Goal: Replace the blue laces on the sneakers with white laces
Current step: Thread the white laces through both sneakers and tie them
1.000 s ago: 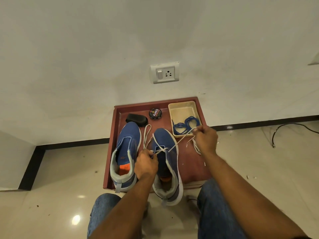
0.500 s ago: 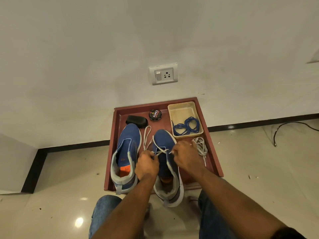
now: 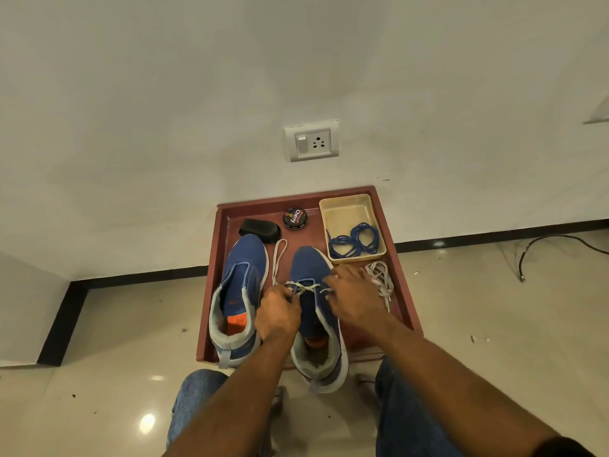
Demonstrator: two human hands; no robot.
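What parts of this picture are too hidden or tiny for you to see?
- Head view: the left hand covers where the white lace goes on the right sneaker.
- Right hand fingertips are blurred; their grip is unclear.
- The polish tin has small print too tiny to read.
- The black thing beside it is too dark to identify.
- The cable runs off the right edge.

Left grip (image 3: 278, 313) curled, right (image 3: 351, 296) lowered

Bare tray floor (image 3: 357, 328) is lying open right of the right sneaker (image 3: 313, 268), while the spare white lace bundle (image 3: 380, 278) and beige bin (image 3: 352, 206) are crowding the far corner.
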